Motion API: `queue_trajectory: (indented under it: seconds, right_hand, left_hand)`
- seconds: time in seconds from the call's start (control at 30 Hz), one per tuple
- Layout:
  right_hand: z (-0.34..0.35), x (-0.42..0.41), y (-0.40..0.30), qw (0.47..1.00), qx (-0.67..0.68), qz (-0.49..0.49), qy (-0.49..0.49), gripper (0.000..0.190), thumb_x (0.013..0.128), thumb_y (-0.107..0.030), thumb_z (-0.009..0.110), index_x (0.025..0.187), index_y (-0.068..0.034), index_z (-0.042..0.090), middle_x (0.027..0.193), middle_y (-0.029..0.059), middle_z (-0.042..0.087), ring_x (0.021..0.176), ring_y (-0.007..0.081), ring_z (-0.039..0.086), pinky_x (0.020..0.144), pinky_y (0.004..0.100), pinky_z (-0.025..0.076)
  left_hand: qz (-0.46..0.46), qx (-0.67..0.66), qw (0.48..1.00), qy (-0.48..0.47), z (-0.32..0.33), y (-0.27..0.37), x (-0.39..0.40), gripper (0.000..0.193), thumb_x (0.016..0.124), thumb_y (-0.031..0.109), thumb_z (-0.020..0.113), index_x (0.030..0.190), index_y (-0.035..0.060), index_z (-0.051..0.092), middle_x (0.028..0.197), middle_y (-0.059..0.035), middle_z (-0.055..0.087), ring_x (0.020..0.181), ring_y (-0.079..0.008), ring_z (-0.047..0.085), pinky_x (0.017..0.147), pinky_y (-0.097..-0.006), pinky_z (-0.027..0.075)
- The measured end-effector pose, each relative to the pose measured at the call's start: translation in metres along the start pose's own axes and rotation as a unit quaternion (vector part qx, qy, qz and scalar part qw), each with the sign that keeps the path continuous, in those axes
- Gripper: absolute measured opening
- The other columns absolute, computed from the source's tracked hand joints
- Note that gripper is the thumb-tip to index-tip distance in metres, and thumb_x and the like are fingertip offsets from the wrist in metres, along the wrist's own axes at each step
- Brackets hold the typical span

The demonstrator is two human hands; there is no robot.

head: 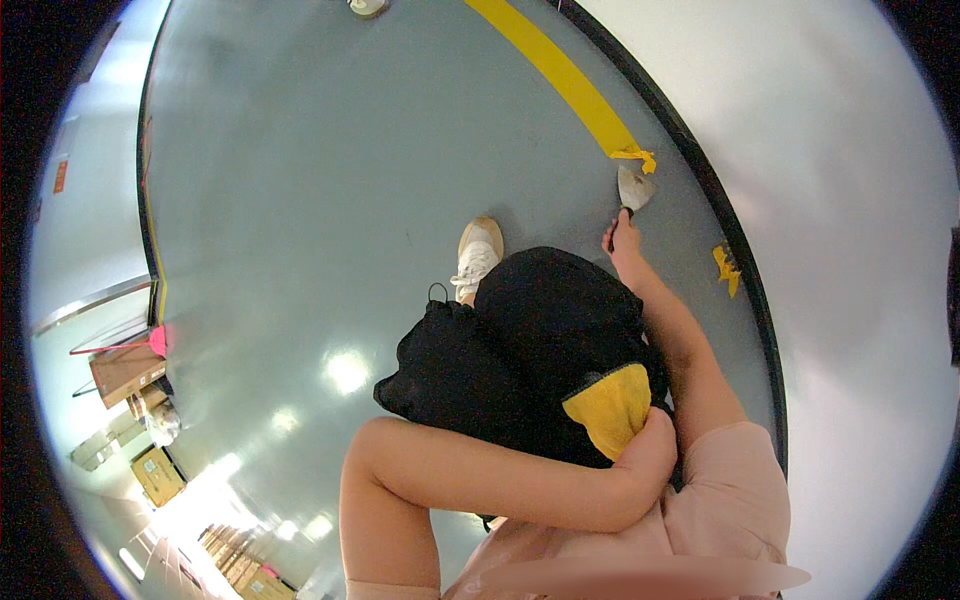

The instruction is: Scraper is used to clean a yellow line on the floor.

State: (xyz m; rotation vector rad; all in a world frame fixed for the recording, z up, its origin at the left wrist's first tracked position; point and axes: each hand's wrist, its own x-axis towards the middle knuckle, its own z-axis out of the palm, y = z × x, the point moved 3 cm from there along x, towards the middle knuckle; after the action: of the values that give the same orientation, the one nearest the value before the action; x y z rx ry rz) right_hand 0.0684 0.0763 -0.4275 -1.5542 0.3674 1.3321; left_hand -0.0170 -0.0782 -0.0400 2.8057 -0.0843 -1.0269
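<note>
My right hand (624,238) grips the dark handle of a putty knife (634,189). Its wide metal blade lies at the floor, just short of the crumpled end of a yellow floor-marking tape (566,71). My left arm crosses my body, and my left hand (651,442) holds a yellow cloth (611,409) with a dark edge against my black trousers (555,315); its fingers are mostly hidden. Torn yellow tape scraps (726,270) lie on the floor to the right, beside the black baseboard (705,161).
A white wall (847,262) rises close on my right. My white shoe (478,255) rests on the glossy grey floor (315,187). Another shoe (367,6) shows at the top edge. Far left are cardboard boxes (157,476) and a pink broom (157,341).
</note>
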Motion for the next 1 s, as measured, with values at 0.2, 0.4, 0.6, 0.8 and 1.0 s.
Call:
queue_trajectory:
  seconds: [0.2,0.4,0.6,0.8,1.0]
  right_hand:
    - [-0.066,-0.023,0.012,0.986,-0.163,-0.045,-0.001,0.034,0.085,-0.040,0.048,0.075,-0.007,0.044,0.050,0.0014,0.041,0.035,0.0129,0.038,0.030,0.0273,0.029]
    - [-0.033,-0.011,-0.015,0.962,-0.258,-0.081,-0.026,0.037,0.086,-0.040,0.046,0.070,-0.006,0.046,0.051,0.0020,0.043,0.038,0.0132,0.042,0.032,0.0267,0.032]
    - [-0.028,0.007,-0.033,0.978,-0.198,-0.051,-0.044,0.038,0.086,-0.038,0.045,0.067,-0.006,0.045,0.049,0.0023,0.041,0.036,0.0123,0.037,0.031,0.0260,0.029]
    - [-0.061,0.005,-0.018,0.980,-0.176,-0.084,-0.046,0.039,0.085,-0.042,0.046,0.070,-0.006,0.045,0.049,0.0019,0.042,0.035,0.0127,0.039,0.031,0.0264,0.030]
    - [-0.069,0.000,-0.010,0.942,-0.276,-0.191,0.012,0.050,0.086,-0.044,0.041,0.056,-0.004,0.043,0.042,0.0053,0.041,0.031,0.0190,0.040,0.032,0.0331,0.032]
  left_hand:
    - [-0.004,0.018,0.999,0.040,0.005,0.006,-0.006,0.018,0.071,0.014,0.050,0.081,0.0101,0.065,0.077,-0.0062,0.057,0.076,-0.0203,0.051,0.062,-0.0330,0.034]
    - [0.043,0.005,0.999,0.022,0.010,0.014,-0.010,0.018,0.068,0.014,0.052,0.079,0.0093,0.065,0.075,-0.0080,0.057,0.074,-0.0208,0.051,0.062,-0.0332,0.036]
    - [-0.018,0.022,0.999,0.021,0.017,0.004,0.003,0.019,0.069,0.014,0.051,0.080,0.0085,0.065,0.077,-0.0079,0.058,0.075,-0.0220,0.051,0.062,-0.0342,0.036]
    - [0.020,0.004,1.000,0.005,0.017,0.006,0.000,0.020,0.071,0.015,0.050,0.083,0.0081,0.065,0.080,-0.0084,0.058,0.077,-0.0227,0.052,0.063,-0.0338,0.036]
    - [0.009,0.004,0.999,0.036,0.006,0.008,-0.011,0.019,0.071,0.015,0.050,0.082,0.0081,0.065,0.080,-0.0086,0.058,0.076,-0.0220,0.052,0.063,-0.0339,0.037]
